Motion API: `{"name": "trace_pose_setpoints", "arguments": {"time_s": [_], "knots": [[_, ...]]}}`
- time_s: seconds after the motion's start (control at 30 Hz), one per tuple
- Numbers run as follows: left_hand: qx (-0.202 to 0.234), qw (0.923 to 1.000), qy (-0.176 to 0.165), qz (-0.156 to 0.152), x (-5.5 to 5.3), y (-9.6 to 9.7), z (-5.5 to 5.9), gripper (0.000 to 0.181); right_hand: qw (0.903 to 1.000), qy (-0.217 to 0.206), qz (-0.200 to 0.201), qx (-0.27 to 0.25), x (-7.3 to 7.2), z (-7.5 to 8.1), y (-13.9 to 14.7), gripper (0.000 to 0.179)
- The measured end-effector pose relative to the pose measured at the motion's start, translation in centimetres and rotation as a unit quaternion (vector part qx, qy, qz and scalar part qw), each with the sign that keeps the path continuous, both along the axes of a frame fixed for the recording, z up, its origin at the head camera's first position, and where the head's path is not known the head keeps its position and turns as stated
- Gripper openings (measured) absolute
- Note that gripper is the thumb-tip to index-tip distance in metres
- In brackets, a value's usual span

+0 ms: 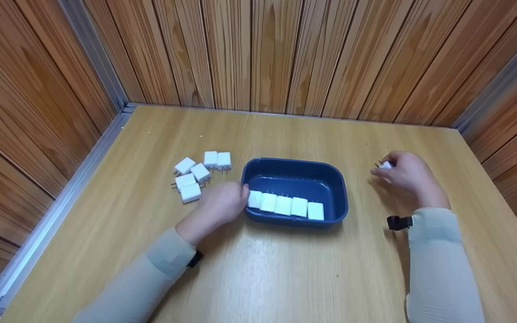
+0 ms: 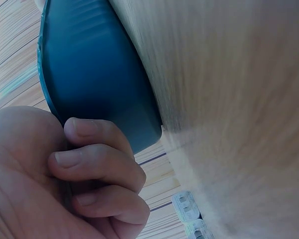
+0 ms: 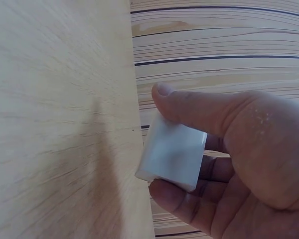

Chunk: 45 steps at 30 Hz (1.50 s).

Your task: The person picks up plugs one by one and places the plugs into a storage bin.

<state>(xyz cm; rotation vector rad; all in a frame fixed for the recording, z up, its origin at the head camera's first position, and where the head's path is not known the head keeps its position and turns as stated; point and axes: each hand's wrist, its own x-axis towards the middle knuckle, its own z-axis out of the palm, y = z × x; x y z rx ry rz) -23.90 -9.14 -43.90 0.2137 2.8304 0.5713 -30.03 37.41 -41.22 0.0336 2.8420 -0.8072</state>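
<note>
A dark blue plastic bin (image 1: 296, 167) stands on the table with a row of several white plug adapters (image 1: 283, 205) along its near side, prongs facing away. My left hand (image 1: 223, 202) grips the bin's left end at the rim, fingers curled against the outer wall in the left wrist view; the thumb tip is mostly hidden there. To the right of the bin, my right hand (image 1: 404, 170) pinches one white plug adapter (image 3: 174, 152) between thumb and fingers, just above the table. Its prongs point left in the head view.
Left of the bin lie several more white plug adapters (image 1: 191, 192), close to my left hand, some touching. Wood-panelled walls (image 1: 272, 54) border the table (image 1: 285, 269) at the back and both sides. A metal rail (image 1: 79, 179) runs along the left edge.
</note>
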Motion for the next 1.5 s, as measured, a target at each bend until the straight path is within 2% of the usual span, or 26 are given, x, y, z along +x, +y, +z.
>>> {"name": "trace_pose_setpoints", "arguments": {"time_s": [0.37,0.5,0.73,0.83,1.03,1.23,1.5], "knots": [[0.008,1.0000,-0.001,0.003,0.1,-0.1,0.1,0.050,0.9999,0.004,-0.001,0.014,-0.1,0.4,-0.4,0.070],[0.011,0.9999,-0.004,0.006,0.1,0.0,0.1,0.050,0.9999,0.007,-0.001,0.015,-0.1,0.6,-0.7,0.067],[0.003,0.9996,0.025,-0.011,0.1,-0.1,0.0,0.052,0.9998,0.011,0.009,0.016,0.0,1.2,-1.5,0.059],[0.007,0.9996,0.026,-0.011,0.2,-0.1,-0.1,0.052,0.9996,0.016,0.012,0.019,0.1,1.7,-2.1,0.059],[0.009,0.9996,0.025,-0.010,0.1,-0.1,-0.1,0.052,0.9986,0.037,0.028,0.027,0.6,2.6,-3.2,0.058],[0.008,0.9996,0.025,-0.011,0.2,-0.1,-0.1,0.052,0.9982,0.040,0.036,0.027,1.1,3.4,-4.6,0.056],[0.009,0.9998,0.019,-0.007,0.2,-0.1,0.0,0.051,0.9955,0.065,0.062,0.028,2.0,4.2,-6.9,0.041]]}}
